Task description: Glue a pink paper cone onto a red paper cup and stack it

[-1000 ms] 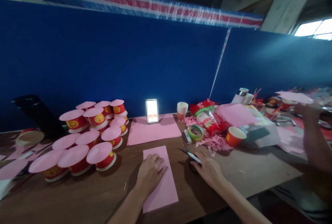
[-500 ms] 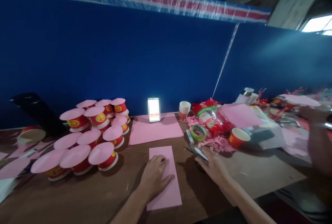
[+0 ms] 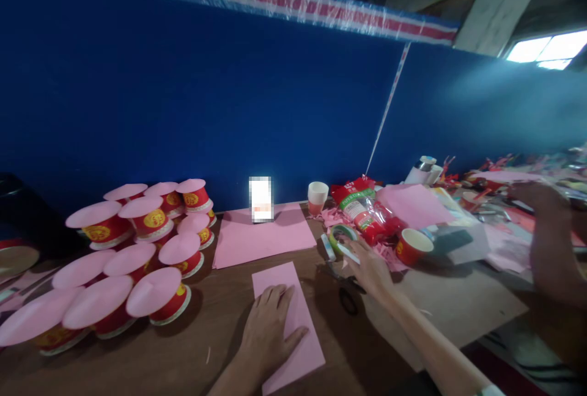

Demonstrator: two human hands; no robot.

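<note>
My left hand [image 3: 271, 329] lies flat on a pink paper strip [image 3: 300, 329], pressing it to the brown table, thumb apart from the other fingers. My right hand [image 3: 370, 266] reaches over the table with a slim white pen-like tool [image 3: 349, 254] between its fingers; its exact kind is unclear. Just beyond the fingertips is a green tape roll [image 3: 340, 238], partly covered by the hand. Dark-handled scissors [image 3: 348, 301] lie below the right hand. A small white stick-shaped item [image 3: 328, 248] rests left of the tape.
Red paper cups [image 3: 167, 305] with pink paper cone tops stand grouped at left. A pink paper stack [image 3: 266, 242] lies behind the strip, under an upright bright phone-like screen [image 3: 261, 199]. A red plastic bag [image 3: 364, 209] and red cup [image 3: 414, 245] sit right; another person's arm [image 3: 553, 237] is far right.
My right hand has moved up from the scissors toward the tape roll with the white tool. My left hand stays on the strip, which now lies more slanted. The view has shifted right.
</note>
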